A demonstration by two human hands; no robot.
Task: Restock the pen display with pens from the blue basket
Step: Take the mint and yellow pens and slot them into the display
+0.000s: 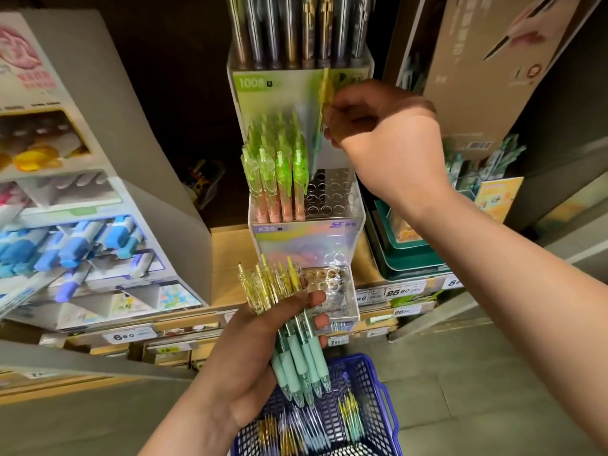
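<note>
A clear tiered pen display stands at centre. Green-topped pens with pink grips fill the left of its middle tier; the holes to their right are bare. My right hand pinches a single yellow-topped pen upright, its tip just above those bare holes. My left hand grips a bundle of yellow-topped pens with mint grips in front of the lowest tier. The blue basket sits on the floor below, holding several more pens.
A white display of blue markers stands to the left. Dark pens fill the top tier. Green boxes and a cardboard display are at right. Price tags line the shelf edge.
</note>
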